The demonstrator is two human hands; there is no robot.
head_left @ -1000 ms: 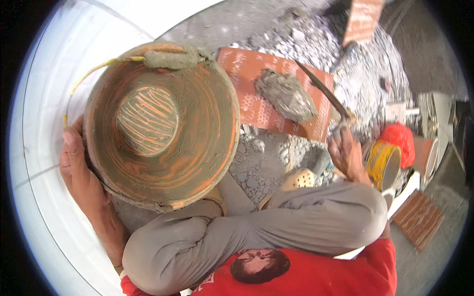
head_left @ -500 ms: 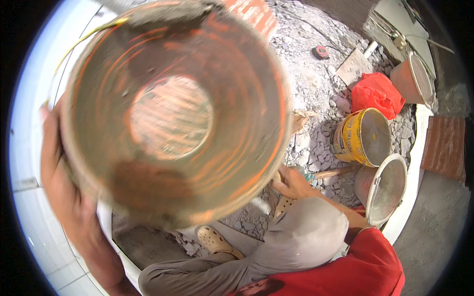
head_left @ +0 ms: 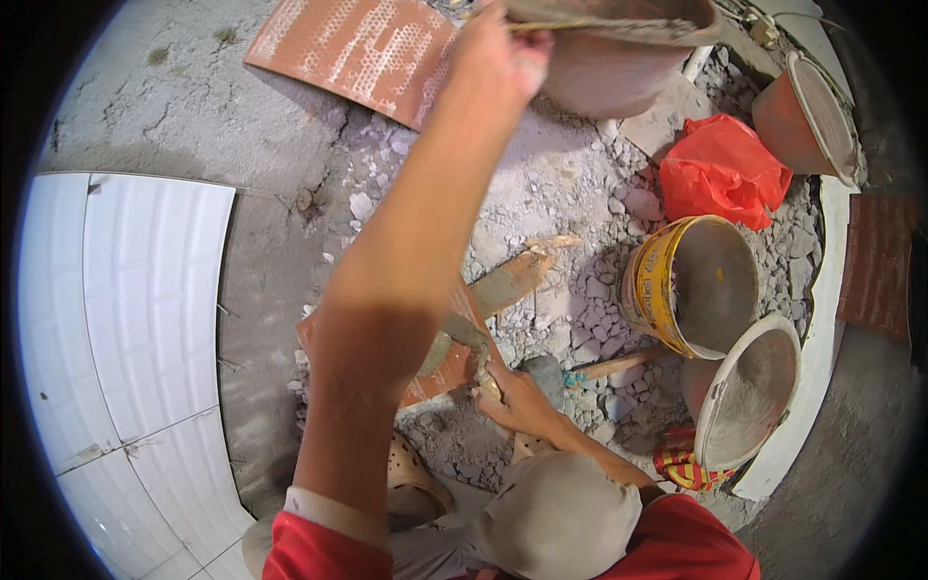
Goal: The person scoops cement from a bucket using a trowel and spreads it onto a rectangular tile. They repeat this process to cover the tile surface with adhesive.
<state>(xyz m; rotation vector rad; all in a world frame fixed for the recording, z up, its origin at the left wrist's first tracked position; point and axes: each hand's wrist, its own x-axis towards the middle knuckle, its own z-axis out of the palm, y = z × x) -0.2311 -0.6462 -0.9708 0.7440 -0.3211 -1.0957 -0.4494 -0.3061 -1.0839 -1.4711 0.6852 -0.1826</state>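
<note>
My left hand (head_left: 501, 56) reaches to the far side, closed on the rim or handle of a mortar-smeared bucket (head_left: 619, 72). This bucket is partly cut off by the top of the picture. My left forearm hides part of the ground below it. Near my knees, my right hand (head_left: 525, 401) is wrapped round the handle of a trowel (head_left: 490, 385). The trowel's blade, coated in grey mortar, lies over a reddish-brown tile (head_left: 447, 377) with mortar on it. Just right of that hand is a mallet (head_left: 544, 380) with a wooden handle.
A yellow pail (head_left: 657, 285), a bucket (head_left: 749, 391) and another bucket (head_left: 797, 116) stand at right, around a red plastic bag (head_left: 725, 174). Rubble covers the ground. A ridged reddish tile (head_left: 358, 53) lies far left; white wall tiles (head_left: 145, 300) are at left. A wood piece (head_left: 512, 280) lies mid-ground.
The bucket, held up close with its mouth facing me, has moved away to the far side, with my left hand still on it. My right hand has shifted slightly left, and its trowel now shows.
</note>
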